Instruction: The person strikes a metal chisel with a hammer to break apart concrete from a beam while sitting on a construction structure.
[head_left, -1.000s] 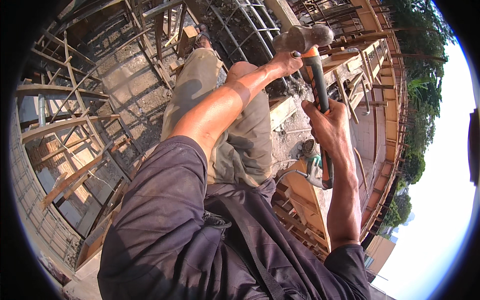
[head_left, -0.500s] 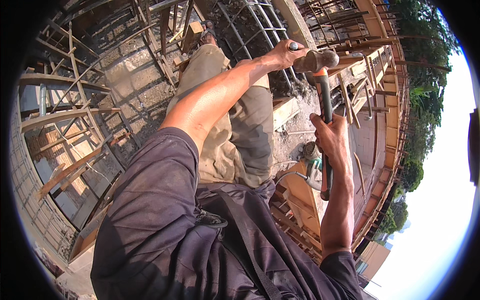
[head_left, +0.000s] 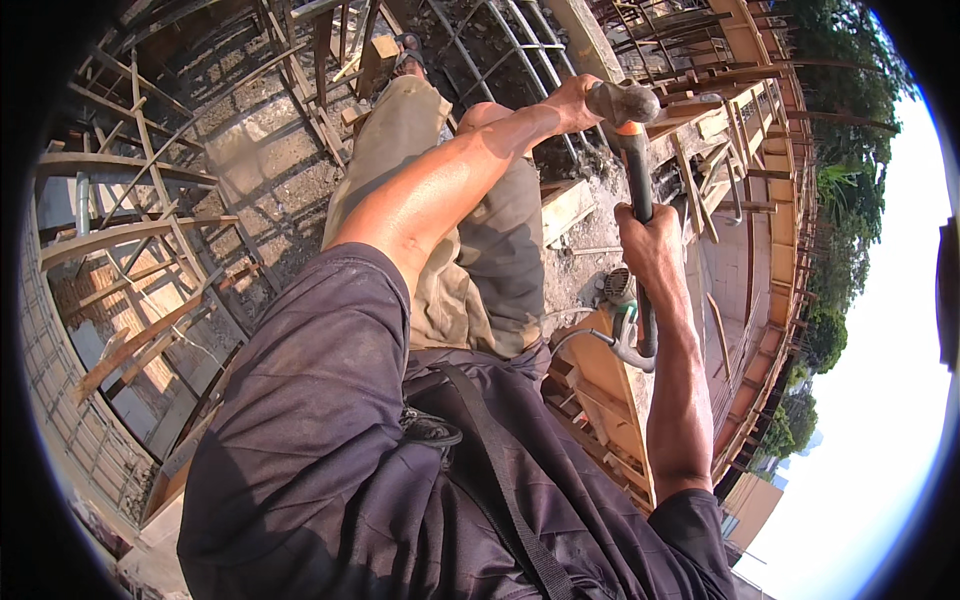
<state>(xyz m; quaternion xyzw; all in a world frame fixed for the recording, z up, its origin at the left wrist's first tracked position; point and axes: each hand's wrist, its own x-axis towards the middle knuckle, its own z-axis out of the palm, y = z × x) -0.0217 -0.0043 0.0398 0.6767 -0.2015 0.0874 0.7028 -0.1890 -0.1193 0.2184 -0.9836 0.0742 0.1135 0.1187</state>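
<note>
My right hand point(head_left: 652, 245) is wrapped round the black and orange handle of a hammer point(head_left: 637, 165). The hammer's blunt, worn metal head point(head_left: 622, 102) sits right beside my left hand point(head_left: 572, 104), in line with it. My left arm stretches forward, its fingers closed. What it grips is mostly covered now by the hammer head; the earlier frame shows the round metal end of a rod, perhaps a chisel, poking out of the fist. Steel reinforcing bars point(head_left: 535, 45) lie just beyond my left hand.
A green corded power tool point(head_left: 625, 318) rests on wooden formwork point(head_left: 605, 380) close to my right forearm. A wooden block point(head_left: 567, 210) sits beside my knee. Timber props and braces point(head_left: 150, 250) fill the left. Curved formwork point(head_left: 785, 250) runs along the right.
The hammer head has shifted slightly left and up, now covering the rod end in my left hand. My right hand has moved up a little with the handle.
</note>
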